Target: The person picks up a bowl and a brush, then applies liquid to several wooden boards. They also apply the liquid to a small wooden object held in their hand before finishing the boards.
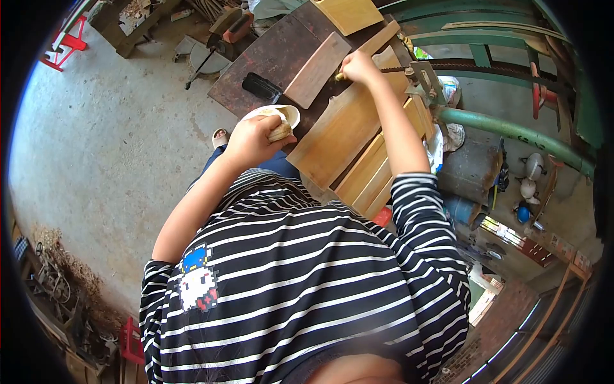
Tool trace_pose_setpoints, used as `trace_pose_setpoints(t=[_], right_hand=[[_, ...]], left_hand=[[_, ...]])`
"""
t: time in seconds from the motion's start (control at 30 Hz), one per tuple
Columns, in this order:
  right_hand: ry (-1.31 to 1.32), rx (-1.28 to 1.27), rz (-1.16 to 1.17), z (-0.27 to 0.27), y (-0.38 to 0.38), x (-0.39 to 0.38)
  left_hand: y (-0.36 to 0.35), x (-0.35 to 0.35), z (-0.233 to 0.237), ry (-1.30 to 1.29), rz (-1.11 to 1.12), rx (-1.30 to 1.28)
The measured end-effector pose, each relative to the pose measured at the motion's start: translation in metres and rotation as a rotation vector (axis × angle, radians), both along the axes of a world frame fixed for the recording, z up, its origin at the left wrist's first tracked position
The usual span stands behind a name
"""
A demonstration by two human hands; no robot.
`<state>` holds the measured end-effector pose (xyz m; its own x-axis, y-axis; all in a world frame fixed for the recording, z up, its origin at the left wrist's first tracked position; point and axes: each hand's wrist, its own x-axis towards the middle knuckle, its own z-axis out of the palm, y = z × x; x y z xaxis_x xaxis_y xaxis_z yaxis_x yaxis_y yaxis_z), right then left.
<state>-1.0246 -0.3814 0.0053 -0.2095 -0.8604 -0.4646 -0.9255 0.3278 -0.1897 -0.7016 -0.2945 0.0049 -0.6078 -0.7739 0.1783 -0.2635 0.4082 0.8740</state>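
Note:
My left hand is closed at the near side of a white bowl, held beside the table's near corner. A tan, stained patch shows by its fingers. My right hand is closed over the boards, with a small yellowish end showing under the fingers; I cannot tell what it is. Just left of that hand lies a reddish-brown wooden board. Below it stretches a wide light-brown board. A black tray-like piece sits between the bowl and the table's left edge.
The dark table carries a yellow board at its far end. Narrower planks lie along the right. Beyond them are a toothed saw blade and a green pipe. A miter saw stands on the concrete floor.

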Motion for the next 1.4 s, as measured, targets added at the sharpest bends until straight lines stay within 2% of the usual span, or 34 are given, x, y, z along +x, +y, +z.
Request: trace_pose_setpoints(t=[0.07, 0.13, 0.2, 0.27, 0.33, 0.37, 0.47, 0.5, 0.57, 0.6, 0.7, 0.73, 0.8, 0.87, 0.93, 1.03, 1.13, 1.17, 1.2, 1.27, 1.33, 1.4], right_hand=[[-0.262, 0.115, -0.049, 0.019, 0.019, 0.014], [-0.554, 0.125, -0.259, 0.042, 0.033, 0.025], [-0.655, 0.061, -0.294, 0.051, 0.043, 0.020], [-0.594, -0.035, -0.274, 0.042, 0.059, 0.018], [-0.548, -0.391, -0.363, 0.009, 0.079, 0.024], [-0.630, -0.390, -0.422, 0.001, 0.092, 0.036], [-0.794, -0.125, -0.587, 0.015, 0.128, 0.070], [-0.799, -0.118, -0.601, 0.028, 0.136, 0.075], [-1.001, -0.050, -0.735, 0.051, 0.145, 0.076], [-1.005, -0.045, -0.743, 0.049, 0.149, 0.078], [-0.912, -0.557, -0.850, 0.024, 0.163, 0.091], [-0.918, -0.543, -0.863, 0.007, 0.169, 0.099], [-1.128, -0.232, -0.954, -0.003, 0.179, 0.127], [-1.097, -0.099, -1.016, 0.011, 0.181, 0.147], [-1.124, -0.114, -1.003, 0.019, 0.184, 0.139], [-1.033, -0.574, -0.915, 0.018, 0.187, 0.125], [-0.869, -0.533, -0.838, -0.021, 0.208, 0.127], [-0.970, -0.491, -0.879, -0.017, 0.215, 0.135], [-1.055, -0.295, -0.946, -0.004, 0.223, 0.131], [-1.230, -0.268, -1.071, 0.016, 0.238, 0.114], [-1.199, -0.500, -1.060, 0.028, 0.256, 0.084], [-1.031, -0.753, -1.089, 0.025, 0.273, 0.044]], left_hand=[[0.001, 0.002, -0.001, 0.002, -0.002, 0.003], [0.002, 0.003, -0.002, 0.003, -0.014, 0.008], [0.002, 0.004, -0.001, -0.026, -0.015, 0.016], [0.003, 0.008, 0.001, -0.045, -0.043, 0.038], [0.006, 0.013, 0.000, -0.069, 0.032, 0.154], [0.010, 0.015, 0.000, 0.126, 0.141, 0.319], [0.007, 0.041, 0.016, 0.267, 0.313, 0.511], [0.005, 0.050, 0.019, 0.274, 0.339, 0.506], [0.001, 0.066, 0.024, 0.285, 0.381, 0.477], [-0.001, 0.075, 0.024, 0.248, 0.369, 0.464], [-0.003, 0.085, 0.026, 0.171, 0.359, 0.433], [-0.004, 0.086, 0.024, 0.149, 0.347, 0.429], [-0.002, 0.088, 0.025, 0.121, 0.328, 0.425], [0.001, 0.091, 0.028, 0.000, 0.295, 0.368], [0.007, 0.096, 0.029, -0.028, 0.278, 0.362], [0.017, 0.102, 0.028, -0.122, 0.245, 0.401], [0.028, 0.099, 0.026, -0.138, 0.224, 0.412], [0.032, 0.097, 0.026, -0.166, 0.199, 0.434], [0.035, 0.091, 0.030, -0.162, 0.176, 0.428], [0.042, 0.080, 0.039, -0.164, 0.165, 0.416], [0.052, 0.066, 0.045, -0.171, 0.194, 0.407], [0.060, 0.052, 0.049, -0.233, 0.136, 0.388]])
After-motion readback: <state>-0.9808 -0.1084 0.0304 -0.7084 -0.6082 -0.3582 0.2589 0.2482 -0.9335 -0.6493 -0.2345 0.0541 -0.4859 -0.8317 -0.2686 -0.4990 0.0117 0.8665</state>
